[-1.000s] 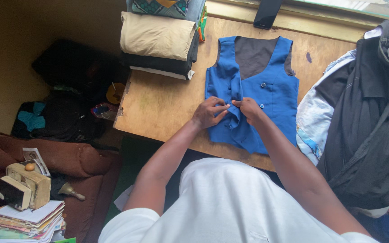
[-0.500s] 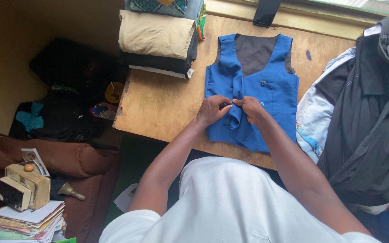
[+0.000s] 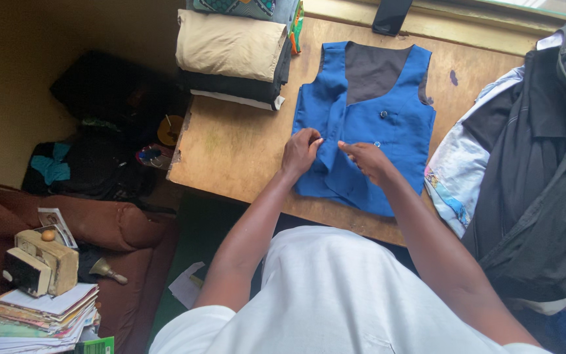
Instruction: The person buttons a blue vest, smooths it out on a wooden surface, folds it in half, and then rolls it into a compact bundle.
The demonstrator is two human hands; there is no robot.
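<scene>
My left hand (image 3: 301, 149) and right hand (image 3: 368, 160) pinch the soft, light blue vest (image 3: 397, 131) front edges, counter (image 3: 230, 151) at nine o'clock.

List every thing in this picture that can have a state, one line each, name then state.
blue waistcoat: lying flat on the wooden table, front only partly closed, dark lining showing at the neck
left hand: pinching the waistcoat's front edge
right hand: fingers on the waistcoat's front edge
stack of folded cloth: folded, piled at the table's far corner
dark garments: unfolded, heaped at the right
</scene>
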